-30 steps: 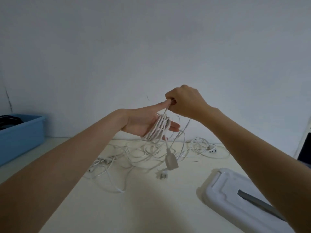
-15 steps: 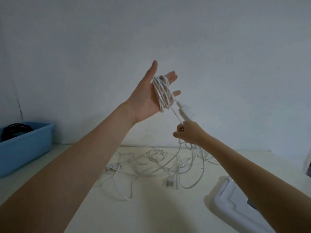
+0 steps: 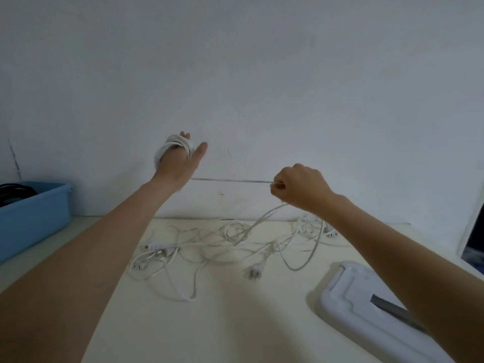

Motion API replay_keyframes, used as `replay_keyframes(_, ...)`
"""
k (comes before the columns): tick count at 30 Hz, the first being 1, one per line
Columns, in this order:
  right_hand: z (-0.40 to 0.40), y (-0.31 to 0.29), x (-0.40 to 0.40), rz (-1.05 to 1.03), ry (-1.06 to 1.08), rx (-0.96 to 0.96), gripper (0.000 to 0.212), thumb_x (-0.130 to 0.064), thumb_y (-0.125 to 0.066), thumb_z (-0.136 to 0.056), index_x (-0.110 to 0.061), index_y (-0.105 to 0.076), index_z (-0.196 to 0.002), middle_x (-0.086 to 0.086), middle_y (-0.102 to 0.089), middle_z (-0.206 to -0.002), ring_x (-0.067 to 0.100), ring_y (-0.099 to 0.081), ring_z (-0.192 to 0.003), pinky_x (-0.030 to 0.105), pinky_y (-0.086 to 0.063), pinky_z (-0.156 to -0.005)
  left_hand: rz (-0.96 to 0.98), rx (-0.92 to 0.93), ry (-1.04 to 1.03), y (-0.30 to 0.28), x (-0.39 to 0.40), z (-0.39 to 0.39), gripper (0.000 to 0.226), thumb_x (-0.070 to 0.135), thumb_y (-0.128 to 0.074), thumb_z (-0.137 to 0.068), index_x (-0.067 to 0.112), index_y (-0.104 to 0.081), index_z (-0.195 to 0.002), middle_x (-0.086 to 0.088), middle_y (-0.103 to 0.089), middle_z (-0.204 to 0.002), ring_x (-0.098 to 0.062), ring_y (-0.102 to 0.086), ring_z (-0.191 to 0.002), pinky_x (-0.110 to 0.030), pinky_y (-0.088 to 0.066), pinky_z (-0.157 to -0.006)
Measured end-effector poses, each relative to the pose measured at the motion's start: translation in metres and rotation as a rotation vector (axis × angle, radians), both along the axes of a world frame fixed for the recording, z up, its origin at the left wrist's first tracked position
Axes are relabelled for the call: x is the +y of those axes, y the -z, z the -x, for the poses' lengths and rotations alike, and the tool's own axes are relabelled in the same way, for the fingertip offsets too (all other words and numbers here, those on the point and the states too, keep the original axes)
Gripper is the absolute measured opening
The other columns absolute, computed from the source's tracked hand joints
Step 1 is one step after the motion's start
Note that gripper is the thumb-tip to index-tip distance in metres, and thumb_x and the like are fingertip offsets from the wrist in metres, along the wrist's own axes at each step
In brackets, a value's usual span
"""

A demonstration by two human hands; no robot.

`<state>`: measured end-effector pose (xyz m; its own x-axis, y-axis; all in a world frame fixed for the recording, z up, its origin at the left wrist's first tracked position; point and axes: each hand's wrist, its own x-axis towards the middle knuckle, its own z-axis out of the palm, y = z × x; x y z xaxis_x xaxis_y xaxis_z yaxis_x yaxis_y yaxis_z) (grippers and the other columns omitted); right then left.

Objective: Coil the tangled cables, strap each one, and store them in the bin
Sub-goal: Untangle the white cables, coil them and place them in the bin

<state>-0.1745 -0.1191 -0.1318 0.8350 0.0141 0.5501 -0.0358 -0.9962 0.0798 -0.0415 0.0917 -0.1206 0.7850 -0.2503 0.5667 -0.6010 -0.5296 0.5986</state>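
My left hand (image 3: pixel 179 163) is raised in front of the wall with a white cable coil (image 3: pixel 171 146) wrapped around its fingers. From it a taut strand of the same white cable (image 3: pixel 230 180) runs level to my right hand (image 3: pixel 298 187), which pinches it in a closed fist. Below that fist the cable drops into a tangle of white cables (image 3: pixel 225 242) spread over the cream table, with plugs lying loose. The blue bin (image 3: pixel 34 216) stands at the far left and holds dark cable.
A white plastic lid (image 3: pixel 366 305) with a grey strip on it lies at the front right of the table (image 3: pixel 235 323). A dark object shows at the right edge. The white wall rises just behind the table.
My left hand has dropped and turned with the coil still around it. My right hand has swung out to the right and pulled the strand taut and level.
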Motion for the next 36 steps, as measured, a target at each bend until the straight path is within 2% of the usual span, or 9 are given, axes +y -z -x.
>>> replay_keyframes(4, 0.001, -0.021, -0.017, 0.018, 0.106, -0.186, 0.044, -0.045, -0.045, -0.094, -0.015, -0.047, -0.062, 0.006, -0.05, -0.068, 0.029, -0.056, -0.071, 0.028, -0.036, -0.063, -0.59, -0.07, -0.081, 0.016, 0.012, -0.007, 0.079, 0.053, -0.035, -0.094, 0.009, -0.003, -0.15, 0.0, 0.003, -0.159, -0.015, -0.003, -0.146, -0.028, 0.001, -0.117)
replay_keyframes(8, -0.006, -0.071, -0.014, -0.079, 0.159, -0.488, 0.037, -0.042, -0.048, -0.093, -0.009, -0.063, -0.085, 0.019, -0.064, -0.09, 0.037, -0.061, -0.087, 0.032, -0.035, -0.069, -0.769, -0.166, -0.119, 0.022, 0.004, -0.007, 0.079, 0.055, -0.044, -0.091, 0.004, -0.022, -0.147, -0.007, -0.029, -0.153, -0.022, -0.033, -0.137, -0.028, -0.022, -0.111)
replay_keyframes(11, -0.011, -0.112, 0.003, -0.238, 0.123, -0.657, 0.027, -0.038, -0.05, -0.091, -0.017, -0.059, -0.079, 0.015, -0.065, -0.091, 0.034, -0.059, -0.089, 0.031, -0.035, -0.07, -0.657, -0.006, -0.164, 0.022, -0.001, -0.013, 0.041, 0.034, -0.045, -0.097, -0.003, -0.057, -0.107, -0.014, -0.07, -0.103, -0.028, -0.064, -0.102, -0.03, -0.043, -0.09)
replay_keyframes(14, -0.012, -0.144, 0.013, -0.406, 0.074, -0.783, 0.036, -0.036, -0.05, -0.09, -0.019, -0.04, -0.06, 0.002, -0.056, -0.074, 0.023, -0.052, -0.078, 0.027, -0.037, -0.068, -0.512, 0.471, 0.148, 0.029, 0.002, -0.004, 0.031, 0.032, -0.045, -0.098, 0.007, -0.056, -0.083, 0.0, -0.07, -0.059, -0.014, -0.068, -0.06, -0.027, -0.049, -0.069)
replay_keyframes(19, -0.021, -0.15, 0.009, -0.584, 0.064, -0.715, 0.035, -0.033, -0.053, -0.086, -0.018, -0.042, -0.056, -0.005, -0.043, -0.06, 0.023, -0.05, -0.073, 0.023, -0.034, -0.065, -0.308, 0.813, 0.637, 0.028, 0.002, 0.036, 0.046, 0.046, -0.04, -0.089, 0.007, -0.062, -0.091, -0.004, -0.068, -0.064, -0.016, -0.066, -0.068, -0.028, -0.048, -0.08)
replay_keyframes(23, -0.035, -0.099, -0.008, -0.521, 0.14, -0.007, 0.028, -0.032, -0.064, -0.086, -0.004, -0.064, -0.084, 0.011, -0.06, -0.076, 0.025, -0.056, -0.061, 0.023, -0.042, -0.055, 0.014, 0.907, 0.832, 0.015, -0.007, 0.053, 0.04, 0.045, -0.04, -0.084, 0.008, -0.048, -0.073, -0.004, -0.042, -0.046, -0.014, -0.051, -0.044, -0.038, -0.043, -0.102)
replay_keyframes(27, -0.033, -0.045, -0.023, -0.625, 0.143, 0.311, 0.046, -0.043, -0.049, -0.093, -0.007, -0.053, -0.065, 0.005, -0.046, -0.06, 0.017, -0.037, -0.046, 0.023, -0.03, -0.043, 0.116, 0.917, 0.902, 0.003, -0.007, 0.06, 0.039, 0.05, -0.039, -0.084, 0.013, -0.04, -0.07, 0.006, -0.028, -0.041, -0.007, -0.029, -0.034, -0.027, -0.053, -0.083)
replay_keyframes(31, -0.025, -0.035, -0.035, -0.814, 0.054, 0.174, 0.044, -0.03, -0.043, -0.098, -0.009, -0.048, -0.06, 0.004, -0.041, -0.059, 0.016, -0.032, -0.047, 0.022, -0.026, -0.044, 0.27, 0.899, 0.86, 0.0, -0.005, 0.055, 0.041, 0.046, -0.032, -0.094, 0.011, -0.044, -0.075, 0.008, -0.027, -0.039, -0.004, -0.026, -0.03, -0.02, -0.051, -0.06)
replay_keyframes(36, -0.024, -0.038, -0.038, -0.856, 0.054, 0.068, 0.041, -0.019, -0.037, -0.099, -0.008, -0.051, -0.062, 0.005, -0.043, -0.06, 0.017, -0.034, -0.047, 0.023, -0.028, -0.044, 0.496, 0.911, 0.897, -0.009, -0.014, 0.05, 0.053, 0.042, -0.022, -0.1, 0.001, -0.055, -0.094, 0.008, -0.028, -0.033, 0.0, -0.022, -0.02, -0.013, -0.027, -0.03)
